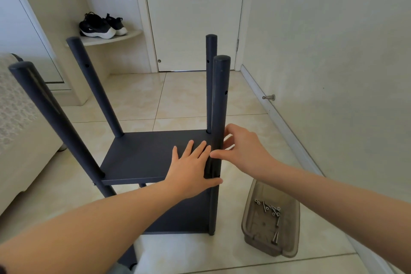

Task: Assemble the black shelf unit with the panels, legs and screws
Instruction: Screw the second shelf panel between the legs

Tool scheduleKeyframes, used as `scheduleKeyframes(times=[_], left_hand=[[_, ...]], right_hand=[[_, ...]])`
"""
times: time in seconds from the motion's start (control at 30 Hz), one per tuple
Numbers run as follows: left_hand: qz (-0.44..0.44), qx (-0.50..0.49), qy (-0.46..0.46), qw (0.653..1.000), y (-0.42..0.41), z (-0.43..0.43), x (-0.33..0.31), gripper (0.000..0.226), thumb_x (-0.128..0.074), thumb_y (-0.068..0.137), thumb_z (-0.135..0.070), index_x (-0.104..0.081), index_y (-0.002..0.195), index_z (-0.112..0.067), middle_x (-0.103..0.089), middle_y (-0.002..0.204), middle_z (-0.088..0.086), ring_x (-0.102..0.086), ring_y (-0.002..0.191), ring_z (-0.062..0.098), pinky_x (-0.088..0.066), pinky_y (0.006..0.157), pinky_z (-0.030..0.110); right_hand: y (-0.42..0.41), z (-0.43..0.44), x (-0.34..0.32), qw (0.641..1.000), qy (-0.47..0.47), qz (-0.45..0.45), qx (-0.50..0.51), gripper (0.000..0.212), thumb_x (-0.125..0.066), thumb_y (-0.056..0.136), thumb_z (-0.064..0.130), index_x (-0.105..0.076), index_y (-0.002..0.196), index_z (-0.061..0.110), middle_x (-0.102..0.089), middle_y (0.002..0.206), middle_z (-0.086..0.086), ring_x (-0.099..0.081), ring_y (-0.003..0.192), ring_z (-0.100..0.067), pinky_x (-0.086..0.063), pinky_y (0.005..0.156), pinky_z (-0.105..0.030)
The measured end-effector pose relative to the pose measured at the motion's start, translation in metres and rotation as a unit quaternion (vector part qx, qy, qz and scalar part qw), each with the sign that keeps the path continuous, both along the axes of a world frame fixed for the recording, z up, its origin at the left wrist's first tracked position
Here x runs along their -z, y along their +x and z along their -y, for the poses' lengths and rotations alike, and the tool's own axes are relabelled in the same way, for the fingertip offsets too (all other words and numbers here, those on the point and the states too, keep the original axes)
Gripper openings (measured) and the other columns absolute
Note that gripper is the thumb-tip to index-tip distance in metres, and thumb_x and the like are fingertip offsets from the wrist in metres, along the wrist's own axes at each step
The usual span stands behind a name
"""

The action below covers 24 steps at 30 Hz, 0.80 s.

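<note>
The black shelf unit stands on the tiled floor with several round legs rising above its upper panel (142, 153); a lower panel (178, 218) shows beneath. My left hand (191, 169) lies flat on the upper panel's near right corner, fingers straight, thumb against the near right leg (219, 118). My right hand (244, 147) reaches that same leg from the right, thumb and fingertips touching it at panel height. Whether it pinches a screw is hidden. Loose screws (270, 210) lie in a smoky clear plastic tray (251, 204) on the floor to the right.
A wall with a door stop (269, 97) runs close along the right. A white closed door (193, 18) is ahead. Black sneakers (102, 25) sit on a corner ledge. A pale sofa or bed edge (20, 140) borders the left.
</note>
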<state>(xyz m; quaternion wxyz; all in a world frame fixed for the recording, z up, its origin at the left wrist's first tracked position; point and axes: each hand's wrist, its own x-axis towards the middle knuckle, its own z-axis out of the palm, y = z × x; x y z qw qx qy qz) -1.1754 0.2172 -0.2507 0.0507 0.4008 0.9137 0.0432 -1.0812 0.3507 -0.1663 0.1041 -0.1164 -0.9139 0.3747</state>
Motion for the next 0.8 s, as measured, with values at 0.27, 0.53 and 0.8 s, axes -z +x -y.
scheduleKeyframes(times=[0.27,0.53,0.8], left_hand=[[-0.004,0.001,-0.024,1.000,0.005,0.004,-0.006,0.094,-0.038,0.085,-0.081,-0.004,0.159,-0.034,0.000,0.168,-0.010,0.008,0.154,0.025,0.002,0.122,0.059],[-0.028,0.022,-0.016,0.999,0.012,0.012,-0.015,0.082,-0.032,0.089,-0.075,-0.013,0.158,-0.034,-0.011,0.166,-0.011,-0.001,0.155,0.024,-0.007,0.125,0.045],[-0.023,-0.045,0.124,0.991,0.034,0.015,0.004,0.060,-0.047,0.092,-0.063,-0.051,0.142,-0.031,-0.042,0.154,-0.013,-0.017,0.152,0.014,-0.010,0.126,0.041]], right_hand=[[0.008,-0.010,-0.003,0.997,-0.028,0.051,-0.055,0.036,-0.072,0.086,0.027,-0.057,0.117,0.020,-0.064,0.110,0.005,-0.065,0.093,-0.011,-0.056,0.083,-0.026],[0.026,-0.045,0.003,0.990,-0.071,0.092,-0.084,0.023,-0.064,0.092,0.020,-0.060,0.114,0.021,-0.070,0.106,0.004,-0.068,0.096,-0.012,-0.059,0.083,-0.033],[0.065,-0.099,0.073,0.977,-0.118,0.176,-0.027,0.016,-0.068,0.089,0.014,-0.066,0.105,0.014,-0.072,0.100,-0.006,-0.071,0.090,-0.022,-0.059,0.080,-0.032]])
